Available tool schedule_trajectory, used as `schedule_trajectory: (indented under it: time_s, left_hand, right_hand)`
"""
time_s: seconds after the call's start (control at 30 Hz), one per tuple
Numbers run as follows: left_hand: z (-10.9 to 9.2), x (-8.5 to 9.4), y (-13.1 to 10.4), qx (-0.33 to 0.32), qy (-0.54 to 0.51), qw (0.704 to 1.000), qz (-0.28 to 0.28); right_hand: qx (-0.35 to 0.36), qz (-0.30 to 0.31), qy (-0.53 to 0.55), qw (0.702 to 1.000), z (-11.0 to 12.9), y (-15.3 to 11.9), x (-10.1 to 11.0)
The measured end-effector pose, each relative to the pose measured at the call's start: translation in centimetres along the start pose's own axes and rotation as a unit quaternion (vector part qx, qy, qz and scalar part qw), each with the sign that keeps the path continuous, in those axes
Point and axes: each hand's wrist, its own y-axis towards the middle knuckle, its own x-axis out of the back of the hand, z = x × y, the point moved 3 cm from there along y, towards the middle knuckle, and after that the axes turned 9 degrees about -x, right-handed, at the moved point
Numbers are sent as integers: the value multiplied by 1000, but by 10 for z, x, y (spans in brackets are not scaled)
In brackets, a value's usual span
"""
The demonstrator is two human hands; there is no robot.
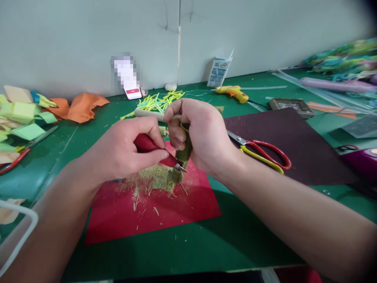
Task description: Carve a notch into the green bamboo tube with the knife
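My left hand (122,147) is closed around the red handle of a small carving knife (149,146), its short metal blade pointing right. My right hand (204,133) is wrapped around a dark green, bamboo-like stick (184,154), which tilts down to the left. The blade lies against the stick near its lower end, at a pale cut section. Beneath both hands is a red sheet (188,206) strewn with fine shavings (134,182). A small flat greenish piece (160,183) lies among them.
Red-and-yellow-handled scissors (265,153) rest on a dark sheet (297,149) at right. Behind are a yellow glue gun (232,93), a drink carton (219,72), a lit phone (127,76) and yellow-green strips (157,101). Orange paper (82,107) and red-handled scissors (16,161) lie left.
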Motion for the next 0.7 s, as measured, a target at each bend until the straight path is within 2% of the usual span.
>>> schedule_trajectory:
  time_s: [0.13, 0.27, 0.47, 0.6, 0.67, 0.7]
  left_hand:
    - [8, 2, 1, 89, -3, 996, -8]
    - [15, -2, 3, 128, -4, 992, -6]
    - [33, -20, 4, 186, -28, 981, 52]
    - [21, -5, 3, 158, 16, 987, 21]
    - [15, 5, 2, 121, 37, 992, -2]
    - [13, 11, 0, 89, 50, 994, -33]
  right_hand:
    - [5, 1, 15, 1000, -1, -1, 2]
    - [3, -27, 29, 999, -1, 0, 5]
    - [8, -20, 9, 1000, 2, -1, 1]
    - [3, -26, 21, 999, 0, -1, 3]
    - [3, -30, 27, 999, -1, 0, 6]
    - [5, -33, 31, 999, -1, 1, 8]
